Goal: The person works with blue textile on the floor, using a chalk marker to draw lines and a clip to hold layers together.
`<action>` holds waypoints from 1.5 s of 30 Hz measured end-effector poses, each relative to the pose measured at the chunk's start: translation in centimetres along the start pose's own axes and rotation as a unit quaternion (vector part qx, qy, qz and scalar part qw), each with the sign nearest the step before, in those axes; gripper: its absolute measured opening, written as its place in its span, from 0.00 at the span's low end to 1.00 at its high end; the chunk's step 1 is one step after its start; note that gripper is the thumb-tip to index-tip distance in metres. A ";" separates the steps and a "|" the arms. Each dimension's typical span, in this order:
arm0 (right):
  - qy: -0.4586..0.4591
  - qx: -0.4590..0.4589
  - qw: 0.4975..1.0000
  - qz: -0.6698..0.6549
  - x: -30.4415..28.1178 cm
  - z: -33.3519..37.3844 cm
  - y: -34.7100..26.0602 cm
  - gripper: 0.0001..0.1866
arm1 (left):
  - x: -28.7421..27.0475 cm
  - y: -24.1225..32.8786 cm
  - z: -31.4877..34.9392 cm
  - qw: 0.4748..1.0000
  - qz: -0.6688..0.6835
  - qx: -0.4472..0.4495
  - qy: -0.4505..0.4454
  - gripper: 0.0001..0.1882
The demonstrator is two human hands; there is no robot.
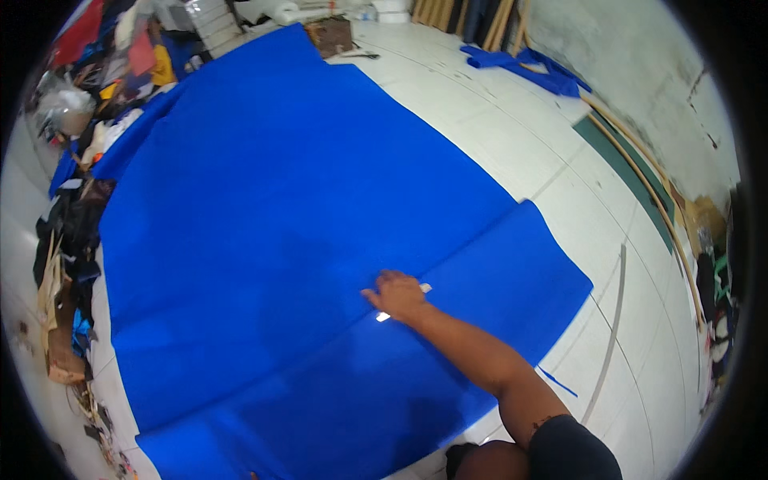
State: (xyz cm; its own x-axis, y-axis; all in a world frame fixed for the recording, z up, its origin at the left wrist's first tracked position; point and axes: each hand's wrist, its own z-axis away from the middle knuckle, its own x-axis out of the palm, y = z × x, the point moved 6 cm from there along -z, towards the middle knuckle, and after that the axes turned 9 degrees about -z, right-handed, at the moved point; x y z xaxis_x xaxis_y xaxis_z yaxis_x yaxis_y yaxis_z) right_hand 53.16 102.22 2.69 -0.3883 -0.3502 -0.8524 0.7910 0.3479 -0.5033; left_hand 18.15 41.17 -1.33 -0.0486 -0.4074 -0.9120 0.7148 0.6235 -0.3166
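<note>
My right hand (398, 296) is palm down on a large sheet of blue cloth (264, 176), with its thumb spread apart from the other fingers. A small white flat piece (383, 317) shows at both sides of the palm, its middle hidden under the hand. Across the blue cloth, a fold line runs beneath the hand from lower left to the right edge. The nearer part of the cloth lies as a strip below this line. My left hand is not visible; a tiny brown bit at the lower edge is too small to identify.
Mixed scraps (76, 216) and rags heap along the left. A thin grey strip (616, 320) lies on the tiled floor (496, 152) at right. Beyond are a green sheet (624, 172), long curved wooden strips (652, 192) and crumpled blue cloth (528, 72) by the wall.
</note>
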 end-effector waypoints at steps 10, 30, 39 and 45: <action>0.140 0.011 0.987 -0.080 -4.9 -0.3 0.7 0.18 | -2.1 2.2 1.0 0.990 0.103 0.065 0.072 0.57; 0.231 0.526 0.711 -0.405 3.1 51.8 20.0 0.32 | 11.9 -14.6 6.9 0.723 0.482 -0.490 0.073 0.23; 0.254 0.511 0.605 -0.556 4.3 51.5 13.7 0.27 | 11.5 -13.5 4.8 0.485 0.836 -0.248 -0.066 0.11; 0.289 0.431 0.580 -0.627 5.0 46.2 12.8 0.25 | 9.0 -11.5 4.1 0.496 0.829 -0.238 -0.100 0.13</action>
State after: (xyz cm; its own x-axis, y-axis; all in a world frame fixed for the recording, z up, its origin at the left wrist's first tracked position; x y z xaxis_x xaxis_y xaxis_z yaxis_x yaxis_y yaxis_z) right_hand 83.15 64.77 -1.49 -0.8114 0.5794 0.0774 -0.4400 -0.5183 -0.7333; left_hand 12.33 27.64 -4.82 0.4340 0.9009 0.0068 -0.5914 0.2792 0.7565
